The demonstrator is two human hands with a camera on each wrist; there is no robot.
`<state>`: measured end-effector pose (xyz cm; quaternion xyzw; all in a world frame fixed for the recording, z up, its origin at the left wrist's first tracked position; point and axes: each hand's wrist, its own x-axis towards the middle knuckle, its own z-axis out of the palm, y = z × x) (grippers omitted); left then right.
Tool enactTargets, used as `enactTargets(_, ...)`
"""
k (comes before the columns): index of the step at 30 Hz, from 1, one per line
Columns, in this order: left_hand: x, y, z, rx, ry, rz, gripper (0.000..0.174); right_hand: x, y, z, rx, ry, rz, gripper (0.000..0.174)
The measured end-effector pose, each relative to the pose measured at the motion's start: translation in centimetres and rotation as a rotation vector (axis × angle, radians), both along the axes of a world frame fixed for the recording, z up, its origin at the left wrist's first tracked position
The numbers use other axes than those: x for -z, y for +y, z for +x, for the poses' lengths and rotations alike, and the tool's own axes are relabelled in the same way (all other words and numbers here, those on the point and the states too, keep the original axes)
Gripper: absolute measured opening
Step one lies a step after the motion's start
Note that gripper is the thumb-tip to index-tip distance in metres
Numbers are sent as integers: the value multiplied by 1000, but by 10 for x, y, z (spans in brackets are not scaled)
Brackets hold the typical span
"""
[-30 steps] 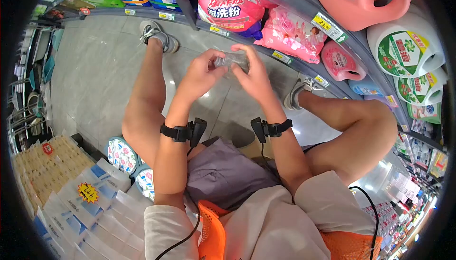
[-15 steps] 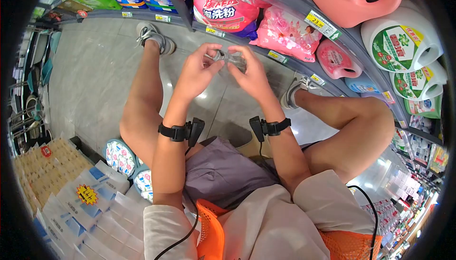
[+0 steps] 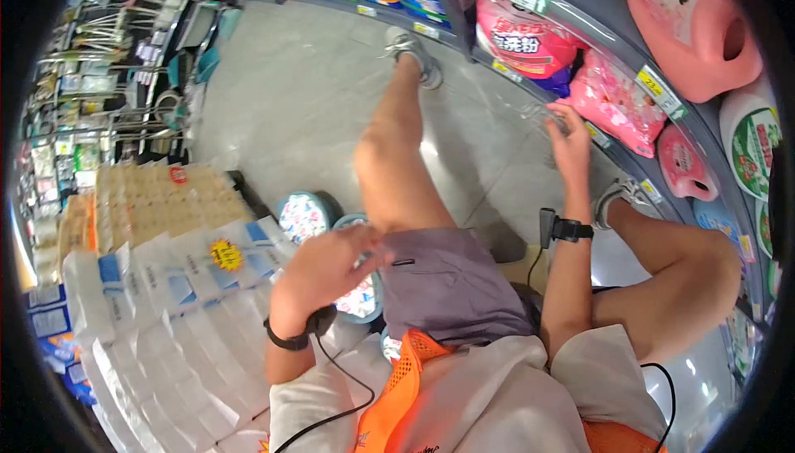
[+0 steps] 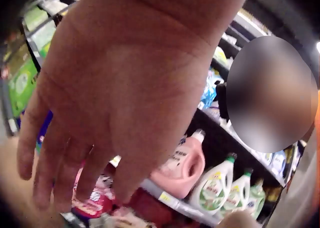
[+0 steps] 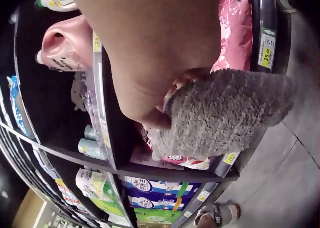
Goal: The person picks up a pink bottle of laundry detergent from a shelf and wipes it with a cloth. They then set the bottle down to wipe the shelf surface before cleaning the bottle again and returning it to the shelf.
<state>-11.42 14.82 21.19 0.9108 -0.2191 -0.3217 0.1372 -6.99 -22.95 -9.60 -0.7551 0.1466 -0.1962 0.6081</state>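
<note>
My right hand is out in front near the shelf's lower edge, fingers curled. In the right wrist view, that hand grips a fluffy grey item; in the head view, what it holds looks pale and glassy against the floor. My left hand is above the stacked packs at the left, blurred, with fingers extended and nothing held. The left wrist view shows this hand with its fingers spread downward, apart from any item.
Detergent bags and bottles line the shelf at the right. White wrapped packs lie stacked at lower left, beside floral-patterned round items. A hanging display stands at far left, grey floor between.
My left hand has let go of the pale item and moved down and left, away from my right hand. The head view has swung left, bringing more of the stacked packs into sight.
</note>
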Motion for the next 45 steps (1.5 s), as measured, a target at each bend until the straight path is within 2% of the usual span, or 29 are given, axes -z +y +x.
enactTargets(1,-2,2,-15,-11,115,211,42,-3,-2,0,6,23,13,25)
enactTargets(2,10,12,-34,-22,203,289,49,-4,-1,3,2,2,26,26)
enactTargets(3,26,19,-56,7,239,322,55,-3,-3,4,1,-14,34,26)
enactTargets(4,38,23,-81,13,264,273,74,-3,-7,4,2,-28,39,26)
enactTargets(6,52,4,-117,-172,511,397,85,0,-7,5,21,-25,43,26)
enactTargets(9,83,0,-186,-352,155,101,111,4,-5,7,45,-16,64,27)
enactTargets(12,115,-1,-221,-624,160,17,129,6,-2,8,40,-7,97,28)
enactTargets(18,136,-24,-226,-547,-255,-130,140,14,3,11,28,6,81,28)
enactTargets(20,144,-18,-230,-631,-189,-167,144,15,3,11,23,23,79,28)
enactTargets(22,148,-14,-233,-624,-210,-163,144,16,4,12,14,16,101,28)
enactTargets(24,150,-15,-222,-528,-314,-115,140,9,8,12,9,28,126,27)
enactTargets(27,142,-36,-198,-506,-345,-137,130,16,15,15,14,12,132,27)
enactTargets(32,166,-48,-172,-560,-398,-94,113,18,18,14,-30,-6,78,27)
enactTargets(34,168,-48,-170,-578,-417,-99,106,15,17,13,-36,3,-4,27)
enactTargets(36,168,-45,-171,-603,-418,-120,100,16,12,14,-25,-13,33,27)
enactTargets(37,165,-47,-170,-628,-434,-155,89,18,11,16,-18,-14,54,27)
enactTargets(41,154,-35,-184,-611,-411,-89,73,25,5,14,-51,60,74,29)
enactTargets(45,150,-35,-185,-603,-439,-69,69,26,9,13,-56,77,78,30)
